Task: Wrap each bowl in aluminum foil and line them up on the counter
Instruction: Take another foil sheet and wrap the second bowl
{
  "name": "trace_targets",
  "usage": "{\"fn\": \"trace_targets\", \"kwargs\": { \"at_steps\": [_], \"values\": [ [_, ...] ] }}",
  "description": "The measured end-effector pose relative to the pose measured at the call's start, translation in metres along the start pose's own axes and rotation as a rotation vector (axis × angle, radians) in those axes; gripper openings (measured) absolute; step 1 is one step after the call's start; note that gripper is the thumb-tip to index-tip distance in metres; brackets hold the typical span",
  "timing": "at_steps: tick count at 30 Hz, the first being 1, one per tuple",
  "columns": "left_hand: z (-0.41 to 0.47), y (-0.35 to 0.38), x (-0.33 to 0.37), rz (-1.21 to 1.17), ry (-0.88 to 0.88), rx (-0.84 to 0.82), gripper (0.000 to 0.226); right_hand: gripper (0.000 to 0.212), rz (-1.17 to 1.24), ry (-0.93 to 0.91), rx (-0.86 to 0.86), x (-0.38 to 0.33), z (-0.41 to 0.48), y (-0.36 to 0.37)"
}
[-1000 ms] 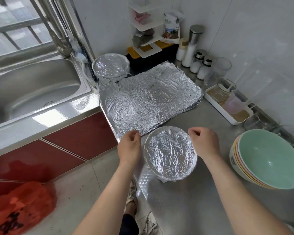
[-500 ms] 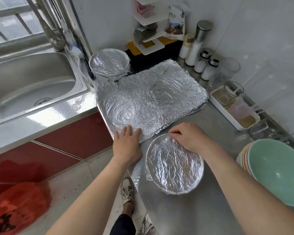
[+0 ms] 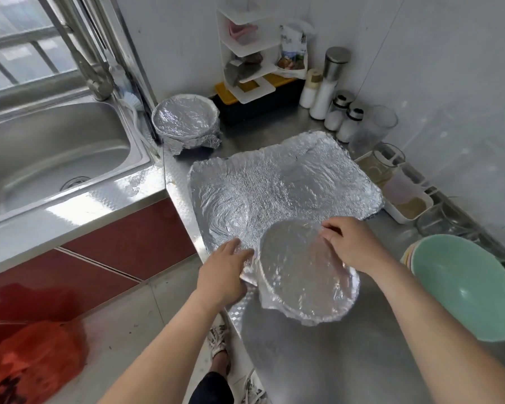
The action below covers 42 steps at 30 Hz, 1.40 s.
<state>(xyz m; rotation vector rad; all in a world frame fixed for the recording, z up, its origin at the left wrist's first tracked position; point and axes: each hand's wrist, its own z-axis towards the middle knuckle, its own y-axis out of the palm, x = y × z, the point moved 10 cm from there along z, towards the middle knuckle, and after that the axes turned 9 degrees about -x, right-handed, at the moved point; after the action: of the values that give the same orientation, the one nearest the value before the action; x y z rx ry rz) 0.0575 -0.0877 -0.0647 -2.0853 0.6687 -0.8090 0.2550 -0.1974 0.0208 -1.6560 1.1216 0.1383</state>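
A foil-covered bowl stands on the steel counter near its front edge, slightly blurred. My left hand lies against the bowl's left side and presses a loose foil flap there. My right hand rests on the far right rim, its fingers curled over the foil at the edge. Behind the bowl lies a stack of crumpled foil sheets. A second foil-wrapped bowl sits at the back by the sink corner. A stack of bare bowls, the top one mint green, stands at the right.
A steel sink with a tap fills the left. At the back stand a white corner shelf and spice bottles. A white tray with glasses lines the right wall. A red bag lies on the floor.
My left hand left the flat foil sheets and came against the bowl's left side. The right hand stayed on the far rim. The camera view shifted right and down.
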Motion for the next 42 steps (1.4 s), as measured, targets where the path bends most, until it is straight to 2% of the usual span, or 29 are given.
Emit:
{"fn": "trace_targets", "kwargs": {
  "at_steps": [6, 8, 10, 13, 15, 16, 17, 19, 21, 25, 28, 29, 31, 33, 38, 39, 42],
  "values": [
    [-0.027, 0.018, 0.029, -0.008, 0.079, -0.137, 0.070, 0.021, 0.223, 0.054, 0.184, 0.018, -0.022, -0.048],
    [-0.032, 0.020, 0.036, -0.121, 0.092, -0.157, 0.071, 0.022, 0.242, 0.090, 0.245, 0.021, -0.024, -0.056],
    [-0.037, 0.003, 0.032, -0.414, 0.032, -0.054, 0.067, 0.025, 0.232, 0.117, 0.291, 0.023, -0.028, -0.060],
    [-0.049, -0.040, 0.007, -1.175, -0.088, 0.263, 0.051, 0.028, 0.227, 0.112, 0.321, 0.019, -0.029, -0.057],
    [-0.046, -0.059, 0.005, -1.589, -0.032, 0.329, 0.032, 0.029, 0.226, 0.102, 0.320, 0.012, -0.029, -0.052],
    [-0.041, -0.066, 0.008, -1.651, 0.000, 0.306, 0.027, 0.029, 0.217, 0.098, 0.318, 0.009, -0.028, -0.049],
    [-0.037, -0.069, 0.013, -1.646, 0.020, 0.263, 0.028, 0.030, 0.208, 0.092, 0.318, 0.005, -0.026, -0.047],
    [-0.029, -0.067, 0.021, -1.606, 0.023, 0.159, 0.047, 0.031, 0.204, 0.085, 0.313, -0.001, -0.022, -0.043],
    [-0.026, -0.064, 0.027, -1.582, 0.051, 0.078, 0.057, 0.032, 0.193, 0.080, 0.303, -0.009, -0.016, -0.040],
    [-0.025, -0.065, 0.030, -1.536, 0.091, 0.009, 0.062, 0.032, 0.142, 0.073, 0.297, -0.023, -0.005, -0.039],
    [-0.016, -0.063, 0.021, -1.564, 0.091, -0.043, 0.088, 0.032, 0.097, 0.064, 0.289, -0.032, 0.005, -0.038],
    [-0.013, -0.064, 0.020, -1.574, 0.086, -0.066, 0.088, 0.031, 0.090, 0.064, 0.287, -0.034, 0.008, -0.038],
    [-0.007, -0.072, 0.017, -1.586, 0.091, -0.082, 0.066, 0.032, 0.080, 0.068, 0.280, -0.040, 0.020, -0.039],
    [0.004, -0.081, 0.011, -1.617, 0.091, -0.061, 0.064, 0.034, 0.072, 0.072, 0.282, -0.045, 0.033, -0.041],
    [0.037, -0.114, -0.013, -1.707, 0.036, 0.079, 0.091, 0.035, 0.111, 0.079, 0.319, -0.052, 0.076, -0.056],
    [0.045, -0.121, -0.023, -1.729, -0.003, 0.140, 0.090, 0.036, 0.125, 0.086, 0.336, -0.053, 0.087, -0.061],
    [0.061, -0.143, -0.043, -1.706, -0.068, 0.306, 0.054, 0.037, 0.162, 0.144, 0.392, -0.046, 0.115, -0.078]
  ]
}}
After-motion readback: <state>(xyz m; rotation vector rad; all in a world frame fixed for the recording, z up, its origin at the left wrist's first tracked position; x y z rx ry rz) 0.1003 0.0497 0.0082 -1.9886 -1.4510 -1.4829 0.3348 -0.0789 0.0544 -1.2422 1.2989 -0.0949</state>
